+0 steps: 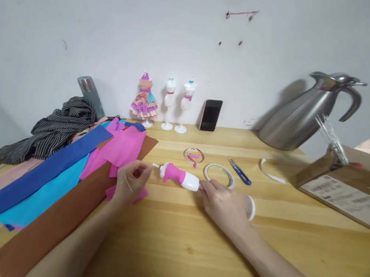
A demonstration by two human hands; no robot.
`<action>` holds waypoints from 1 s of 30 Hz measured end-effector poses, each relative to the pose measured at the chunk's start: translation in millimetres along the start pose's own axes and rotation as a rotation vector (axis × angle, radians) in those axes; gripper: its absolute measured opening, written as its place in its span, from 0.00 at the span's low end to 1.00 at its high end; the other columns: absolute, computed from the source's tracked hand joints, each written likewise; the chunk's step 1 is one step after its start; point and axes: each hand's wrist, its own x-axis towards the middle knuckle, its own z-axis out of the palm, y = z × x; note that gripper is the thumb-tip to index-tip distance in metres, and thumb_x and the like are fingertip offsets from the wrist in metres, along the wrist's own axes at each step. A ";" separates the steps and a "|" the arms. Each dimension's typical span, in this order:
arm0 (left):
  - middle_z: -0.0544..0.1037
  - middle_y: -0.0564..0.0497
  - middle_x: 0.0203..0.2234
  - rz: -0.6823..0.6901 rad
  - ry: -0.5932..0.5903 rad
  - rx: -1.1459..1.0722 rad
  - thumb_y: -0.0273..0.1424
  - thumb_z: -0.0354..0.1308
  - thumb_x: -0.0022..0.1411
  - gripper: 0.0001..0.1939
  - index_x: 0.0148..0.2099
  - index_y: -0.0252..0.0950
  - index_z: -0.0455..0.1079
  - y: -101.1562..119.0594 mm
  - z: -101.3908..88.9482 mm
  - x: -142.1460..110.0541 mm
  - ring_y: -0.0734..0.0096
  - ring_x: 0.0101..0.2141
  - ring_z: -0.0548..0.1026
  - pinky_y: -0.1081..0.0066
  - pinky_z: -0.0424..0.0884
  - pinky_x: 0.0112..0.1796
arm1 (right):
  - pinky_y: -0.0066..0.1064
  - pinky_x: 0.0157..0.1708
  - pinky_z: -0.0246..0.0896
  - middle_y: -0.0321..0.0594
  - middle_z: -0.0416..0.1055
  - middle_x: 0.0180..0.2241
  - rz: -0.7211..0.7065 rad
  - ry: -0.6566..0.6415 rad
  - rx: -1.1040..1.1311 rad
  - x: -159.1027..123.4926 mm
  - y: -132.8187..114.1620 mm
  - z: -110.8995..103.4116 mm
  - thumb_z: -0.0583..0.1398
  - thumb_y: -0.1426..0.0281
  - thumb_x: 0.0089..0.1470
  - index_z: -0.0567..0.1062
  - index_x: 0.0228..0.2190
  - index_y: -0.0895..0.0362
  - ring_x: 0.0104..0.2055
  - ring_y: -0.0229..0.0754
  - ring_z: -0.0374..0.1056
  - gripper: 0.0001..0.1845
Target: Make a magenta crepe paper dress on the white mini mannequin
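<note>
A miniature white dress form [191,181] wrapped in pink crepe paper [174,173] lies on its side in mid-table, its neck end pointing left. My right hand [225,205] is closed around its thin stand pole, and the round white base [250,208] shows beyond the fingers. Close to the neck end, my left hand [133,179] has its fingers curled together in a pinch; what they hold, if anything, is too small to make out. A thin pale strand lies across that hand. Pink crepe paper pieces [126,145] are beside and under the left hand.
Brown [59,221], blue and turquoise crepe strips cover the left side. Behind stand a dressed form [145,98], two bare-skirted forms [170,95] and a phone [211,115]. Tape rolls [221,168], thread snips [240,171], a steel jug [298,115] and a cardboard box [348,186] are right.
</note>
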 end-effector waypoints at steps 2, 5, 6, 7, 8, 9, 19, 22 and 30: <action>0.66 0.56 0.17 0.148 -0.027 0.073 0.36 0.58 0.57 0.11 0.26 0.35 0.69 2.9 4.5 -5.6 0.76 0.20 0.64 0.76 0.59 0.24 | 0.32 0.22 0.34 0.44 0.76 0.31 0.007 0.010 -0.009 0.9 2.1 -1.5 0.53 0.74 0.57 0.78 0.36 0.57 0.26 0.40 0.67 0.13; 0.69 0.55 0.19 0.330 -0.012 0.202 0.34 0.62 0.54 0.07 0.29 0.36 0.71 8.7 11.4 -13.4 0.78 0.19 0.63 0.76 0.59 0.23 | 0.32 0.22 0.33 0.43 0.76 0.31 -0.008 0.041 -0.008 0.6 4.8 -3.1 0.53 0.74 0.57 0.78 0.36 0.57 0.24 0.39 0.65 0.13; 0.70 0.55 0.20 0.350 -0.002 0.217 0.34 0.62 0.54 0.06 0.30 0.36 0.72 11.2 12.7 -15.1 0.78 0.19 0.63 0.76 0.59 0.23 | 0.32 0.22 0.32 0.43 0.76 0.30 -0.015 0.056 -0.006 0.0 5.4 -3.4 0.53 0.74 0.58 0.78 0.36 0.57 0.23 0.38 0.64 0.13; 0.70 0.54 0.21 0.348 0.007 0.217 0.34 0.61 0.55 0.06 0.31 0.36 0.72 13.8 13.3 -16.2 0.78 0.19 0.63 0.76 0.59 0.23 | 0.32 0.22 0.31 0.43 0.76 0.30 -0.022 0.074 -0.004 -0.8 5.8 -3.7 0.53 0.74 0.58 0.78 0.35 0.57 0.22 0.38 0.63 0.13; 0.70 0.54 0.21 0.328 0.017 0.202 0.34 0.60 0.56 0.06 0.31 0.36 0.72 16.3 13.2 -16.5 0.78 0.19 0.63 0.76 0.59 0.23 | 0.32 0.22 0.31 0.43 0.75 0.29 -0.030 0.096 -0.002 -1.7 5.9 -3.7 0.53 0.74 0.58 0.78 0.34 0.58 0.22 0.37 0.63 0.13; 0.70 0.54 0.21 0.289 0.026 0.173 0.33 0.59 0.56 0.06 0.32 0.36 0.72 18.3 12.4 -16.1 0.78 0.19 0.63 0.76 0.60 0.23 | 0.32 0.22 0.31 0.42 0.75 0.28 -0.041 0.121 0.001 -2.6 5.9 -3.6 0.53 0.74 0.59 0.78 0.33 0.58 0.22 0.37 0.63 0.13; 0.66 0.57 0.16 -0.228 -0.124 -0.323 0.38 0.60 0.55 0.13 0.25 0.34 0.70 11.3 7.9 -3.5 0.79 0.18 0.60 0.76 0.54 0.21 | 0.31 0.21 0.34 0.40 0.74 0.27 -0.093 0.273 0.065 -3.9 8.5 4.7 0.55 0.73 0.56 0.76 0.30 0.58 0.20 0.36 0.60 0.10; 0.62 0.58 0.15 -0.277 -0.055 -0.410 0.39 0.61 0.55 0.15 0.24 0.34 0.68 14.7 7.7 -6.2 0.82 0.17 0.56 0.76 0.50 0.19 | 0.30 0.20 0.36 0.40 0.74 0.27 -0.065 0.317 0.130 -2.3 11.7 6.8 0.56 0.72 0.55 0.75 0.28 0.58 0.21 0.37 0.61 0.09; 0.68 0.55 0.19 -0.478 -0.231 -0.724 0.45 0.62 0.55 0.19 0.30 0.32 0.73 32.9 4.9 -16.7 0.85 0.15 0.58 0.77 0.48 0.18 | 0.26 0.22 0.49 0.35 0.63 0.21 -0.170 0.512 0.500 -4.0 9.1 -9.3 0.55 0.75 0.55 0.66 0.22 0.56 0.20 0.35 0.57 0.10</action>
